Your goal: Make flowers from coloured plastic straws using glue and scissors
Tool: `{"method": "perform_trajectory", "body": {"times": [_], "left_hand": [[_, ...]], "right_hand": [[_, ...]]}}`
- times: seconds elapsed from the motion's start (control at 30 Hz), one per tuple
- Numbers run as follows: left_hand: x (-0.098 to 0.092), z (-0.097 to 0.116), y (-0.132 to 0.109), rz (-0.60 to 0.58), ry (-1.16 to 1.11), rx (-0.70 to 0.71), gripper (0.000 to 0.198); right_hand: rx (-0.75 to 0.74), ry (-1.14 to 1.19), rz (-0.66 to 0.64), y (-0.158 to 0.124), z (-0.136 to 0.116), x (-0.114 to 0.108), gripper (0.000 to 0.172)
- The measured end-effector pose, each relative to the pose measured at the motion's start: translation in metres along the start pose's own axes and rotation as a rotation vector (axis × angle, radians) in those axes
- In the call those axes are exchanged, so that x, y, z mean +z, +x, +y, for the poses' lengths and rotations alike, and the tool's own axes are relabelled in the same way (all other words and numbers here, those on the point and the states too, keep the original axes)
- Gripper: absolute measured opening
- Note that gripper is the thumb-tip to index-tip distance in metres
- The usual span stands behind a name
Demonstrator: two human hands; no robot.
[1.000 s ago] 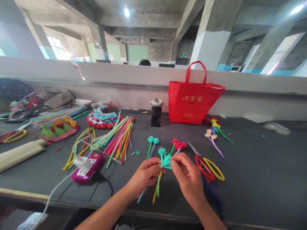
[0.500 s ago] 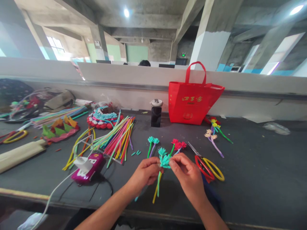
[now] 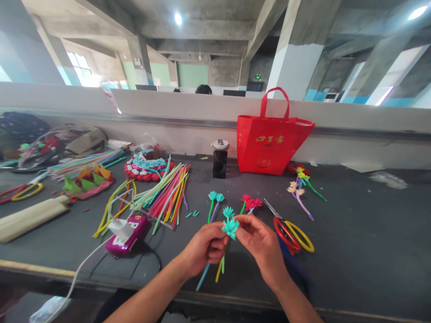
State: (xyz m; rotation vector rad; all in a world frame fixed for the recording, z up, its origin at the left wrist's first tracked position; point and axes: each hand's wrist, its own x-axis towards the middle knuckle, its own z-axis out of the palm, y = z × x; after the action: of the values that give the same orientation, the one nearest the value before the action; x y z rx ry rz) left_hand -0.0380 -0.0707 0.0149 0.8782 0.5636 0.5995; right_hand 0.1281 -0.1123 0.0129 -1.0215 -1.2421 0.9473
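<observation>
A turquoise pipe-cleaner flower [image 3: 230, 228] is between my two hands, over the front of the table. My left hand [image 3: 207, 249] is closed round its stem just below the bloom; a light blue stem end pokes out beneath. My right hand [image 3: 259, 242] has thumb and index finger at the petals' right side. Just behind lies another turquoise flower [image 3: 228, 211], its stem partly hidden by my hands. Farther back are a pair of turquoise flowers [image 3: 216, 196] on green and purple stems. Red flowers [image 3: 251, 203] lie beyond my right hand, near scissors [image 3: 288, 231] with red and yellow handles.
Loose pipe cleaners [image 3: 170, 193] fan out on the left, behind a purple power strip [image 3: 129, 235] with a white plug and cable. A phone [image 3: 220, 164] leans on a cup. A red bag [image 3: 274, 143] stands at the back; pale pink flowers [image 3: 296, 192] lie right.
The held flower has tipped so its bloom faces me more, and its blue stem shows further out below. My right fingers have loosened and spread slightly at the petals.
</observation>
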Motion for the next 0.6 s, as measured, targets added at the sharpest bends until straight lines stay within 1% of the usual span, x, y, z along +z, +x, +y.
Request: {"method": "perform_trajectory", "body": {"times": [0.23, 0.43, 0.6], "left_hand": [[0.0034, -0.0039, 0.0017, 0.037, 0.008, -0.020, 0.013], [0.0033, -0.0081, 0.0029, 0.039, 0.021, -0.023, 0.013], [0.0024, -0.0093, 0.0038, 0.058, 0.031, -0.014, 0.015]], "right_hand": [[-0.036, -0.081, -0.027, 0.0015, -0.0018, -0.0037, 0.020], [-0.060, -0.124, -0.009, 0.0012, -0.0032, -0.0024, 0.020], [-0.041, -0.117, -0.002, 0.0030, -0.0025, -0.0018, 0.021]]}}
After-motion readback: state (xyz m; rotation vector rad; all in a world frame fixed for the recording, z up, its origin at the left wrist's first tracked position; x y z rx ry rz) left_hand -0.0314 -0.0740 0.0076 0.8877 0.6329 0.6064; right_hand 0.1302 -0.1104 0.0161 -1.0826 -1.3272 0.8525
